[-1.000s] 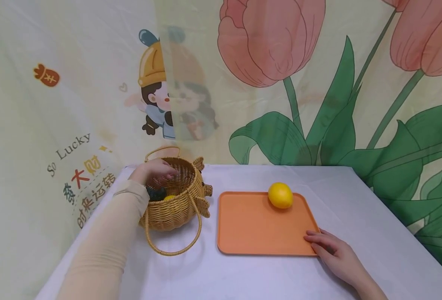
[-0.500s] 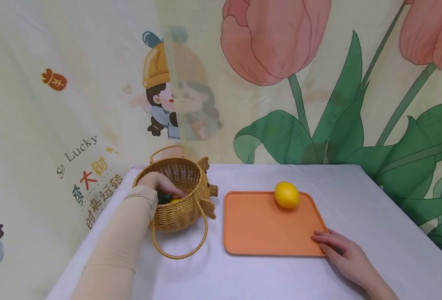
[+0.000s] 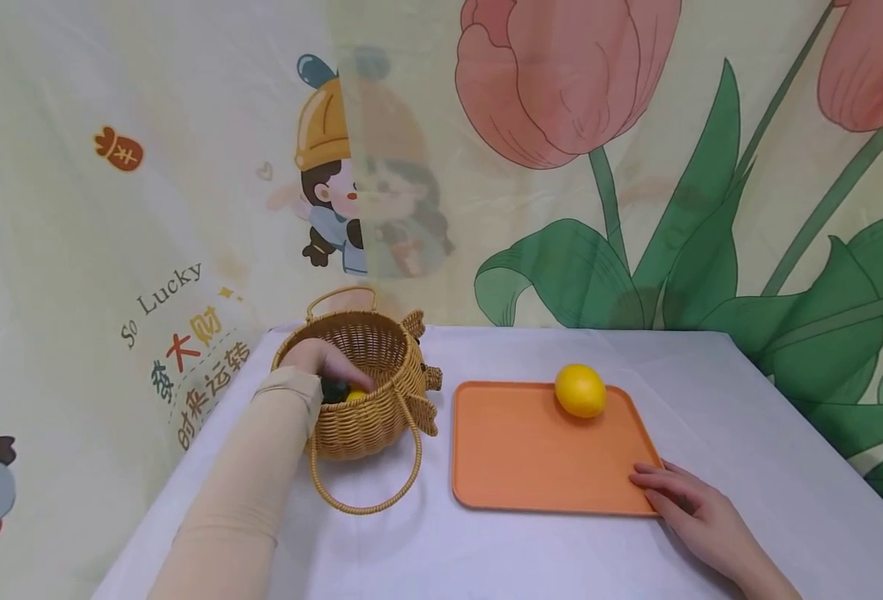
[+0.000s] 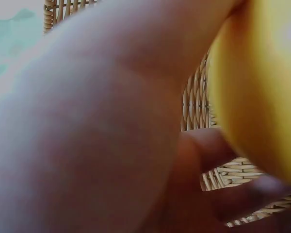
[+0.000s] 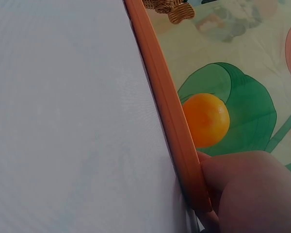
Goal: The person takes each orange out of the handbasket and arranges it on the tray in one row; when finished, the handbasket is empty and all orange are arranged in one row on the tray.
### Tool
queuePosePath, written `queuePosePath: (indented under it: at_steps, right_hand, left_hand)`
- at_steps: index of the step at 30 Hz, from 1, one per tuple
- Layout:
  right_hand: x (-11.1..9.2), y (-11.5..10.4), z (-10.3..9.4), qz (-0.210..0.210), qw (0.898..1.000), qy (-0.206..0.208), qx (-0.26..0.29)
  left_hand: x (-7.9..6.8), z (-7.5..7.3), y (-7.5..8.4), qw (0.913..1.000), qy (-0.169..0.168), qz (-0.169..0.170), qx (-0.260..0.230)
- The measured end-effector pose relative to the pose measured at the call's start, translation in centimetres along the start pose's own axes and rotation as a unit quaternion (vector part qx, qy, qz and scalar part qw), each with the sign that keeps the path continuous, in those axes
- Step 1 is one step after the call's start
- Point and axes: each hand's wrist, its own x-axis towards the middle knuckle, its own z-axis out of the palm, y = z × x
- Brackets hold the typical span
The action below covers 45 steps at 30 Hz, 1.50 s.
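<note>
My left hand point(image 3: 321, 358) reaches over the rim into a wicker basket point(image 3: 359, 429) shaped like an animal with a snout. Inside, its thumb and curled fingers hold a smooth yellow fruit point(image 4: 266, 97), the thumb on its near side and the fingers around below. A dark green item point(image 3: 332, 389) lies beside that fruit, mostly hidden by the hand. On the right, my right hand point(image 3: 700, 512) pinches the front right corner of an orange tray point(image 3: 539, 458) between thumb and fingers. A yellow, lemon-like fruit point(image 3: 580, 390) rests at the tray's back right.
A looped basket handle point(image 3: 366, 508) hangs down onto the white tablecloth point(image 3: 411, 550). The second handle point(image 3: 340, 292) stands up at the back. Behind the table hangs a curtain point(image 3: 411, 167) printed with tulips and a cartoon figure.
My left hand has dropped from above the basket's rim down into it and taken hold of the yellow fruit. The right hand stays at the tray's corner. The head view has shifted slightly.
</note>
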Motion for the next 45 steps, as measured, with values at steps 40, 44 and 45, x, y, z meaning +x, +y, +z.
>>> queuePosePath:
  at_steps: [40, 44, 45]
  right_hand:
    - [0.02, 0.07, -0.11, 0.004, 1.0, 0.003, -0.004]
    - [0.06, 0.05, -0.11, 0.006, 1.0, 0.001, -0.004]
    - [0.07, 0.03, -0.12, 0.007, 1.0, 0.0, -0.005]
  left_hand:
    - [0.37, -0.3, -0.39, 0.9785, 0.155, 0.123, -0.058]
    - [0.43, -0.25, -0.46, 0.9774, 0.173, 0.107, -0.058]
    - [0.38, -0.22, -0.48, 0.9769, 0.179, 0.103, -0.057]
